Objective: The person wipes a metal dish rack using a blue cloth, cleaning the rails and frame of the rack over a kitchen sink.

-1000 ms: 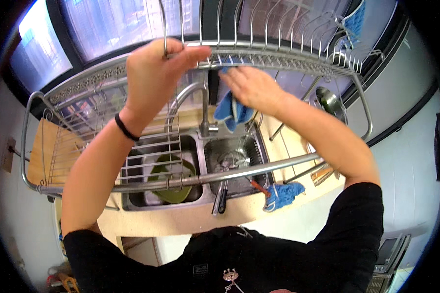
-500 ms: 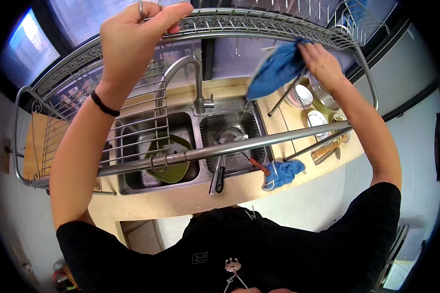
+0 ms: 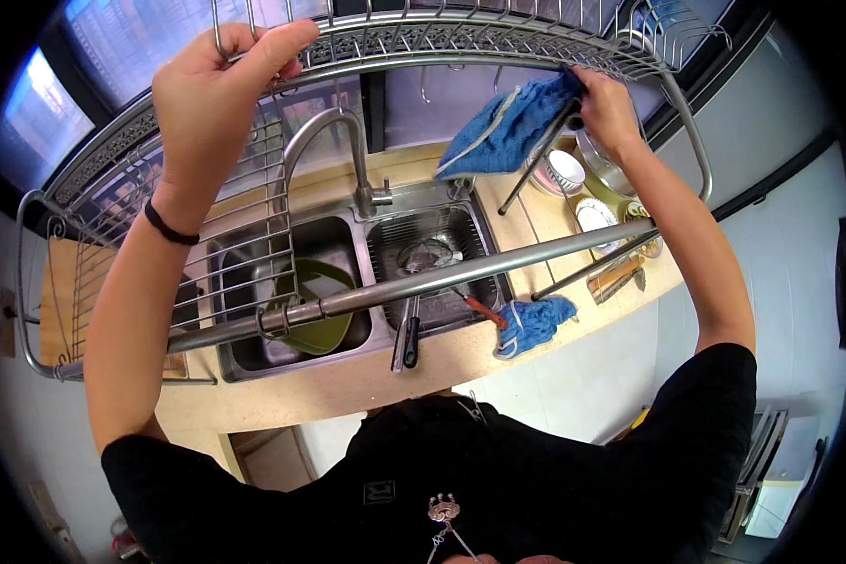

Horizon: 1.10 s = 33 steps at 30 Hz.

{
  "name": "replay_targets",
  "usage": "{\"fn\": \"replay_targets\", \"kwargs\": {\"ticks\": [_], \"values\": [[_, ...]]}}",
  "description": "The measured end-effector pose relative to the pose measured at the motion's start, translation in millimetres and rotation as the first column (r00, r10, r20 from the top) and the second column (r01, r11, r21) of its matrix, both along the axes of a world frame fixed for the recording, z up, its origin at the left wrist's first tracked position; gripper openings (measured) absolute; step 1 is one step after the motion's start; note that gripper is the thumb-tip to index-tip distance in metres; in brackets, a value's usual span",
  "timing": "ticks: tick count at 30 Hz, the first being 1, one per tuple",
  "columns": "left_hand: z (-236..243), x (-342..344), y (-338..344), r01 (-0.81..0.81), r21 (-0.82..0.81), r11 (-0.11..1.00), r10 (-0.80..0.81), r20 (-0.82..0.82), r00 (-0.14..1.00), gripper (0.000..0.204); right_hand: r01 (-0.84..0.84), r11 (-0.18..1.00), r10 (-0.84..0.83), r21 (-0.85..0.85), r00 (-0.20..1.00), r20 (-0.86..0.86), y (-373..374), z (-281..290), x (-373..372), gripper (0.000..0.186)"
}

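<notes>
A metal dish rack (image 3: 470,274) stands over the sink, reaching across most of the view. At its upper left, my left hand (image 3: 207,117) is closed on the rack's top edge, fingers curled by an upright wire and thumb lying along the rail. My right hand (image 3: 609,115) pinches a blue cloth (image 3: 512,132) with pale edging against the underside of the upper shelf, towards the right end. Most of the cloth hangs down to the left of that hand. My right fingertips are partly hidden against the rail.
Below is a double sink (image 3: 378,315) with a green basin (image 3: 321,329), a wire strainer (image 3: 428,254) and a tall tap (image 3: 359,160). Another blue cloth (image 3: 536,324) lies on the front counter. Bowls (image 3: 564,172) and knives (image 3: 620,277) sit right; a wooden board (image 3: 58,282) stands left.
The hanging cloth has swung left and spread wider beneath the shelf. Both hands keep their holds, while the whole view has shifted slightly.
</notes>
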<state>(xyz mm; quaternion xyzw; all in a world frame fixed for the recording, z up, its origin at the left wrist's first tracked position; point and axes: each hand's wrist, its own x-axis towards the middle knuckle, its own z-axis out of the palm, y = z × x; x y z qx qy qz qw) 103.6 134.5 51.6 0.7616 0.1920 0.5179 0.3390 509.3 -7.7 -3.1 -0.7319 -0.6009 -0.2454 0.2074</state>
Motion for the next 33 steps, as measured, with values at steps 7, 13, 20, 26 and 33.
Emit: {"fn": "replay_targets", "kwargs": {"ticks": [7,13,20,26,33], "values": [[3,4,-1,-0.032,-0.018,0.999,0.032,0.006,0.999,0.019,-0.259,0.965,0.251,-0.046,0.959,-0.129,11,5,-35,0.046],[-2,1,11,0.049,-0.015,0.999,-0.048,0.069,0.996,0.019,-0.008,1.0,0.011,0.007,0.655,-0.756,4,0,7,0.035],[-5,3,9,0.065,0.017,0.998,-0.067,0.095,0.993,0.018,0.213,0.914,0.337,0.346,0.08,-0.938,23,-10,32,0.015],[5,12,-11,-0.083,-0.014,0.996,0.083,0.094,0.992,0.022,0.238,0.906,0.329,0.349,0.12,-0.937,45,-7,-25,0.017],[4,10,-12,-0.067,0.055,0.996,0.06,0.116,0.991,0.022,0.131,0.929,0.325,0.346,0.159,-0.932,55,-7,-72,0.029]]}}
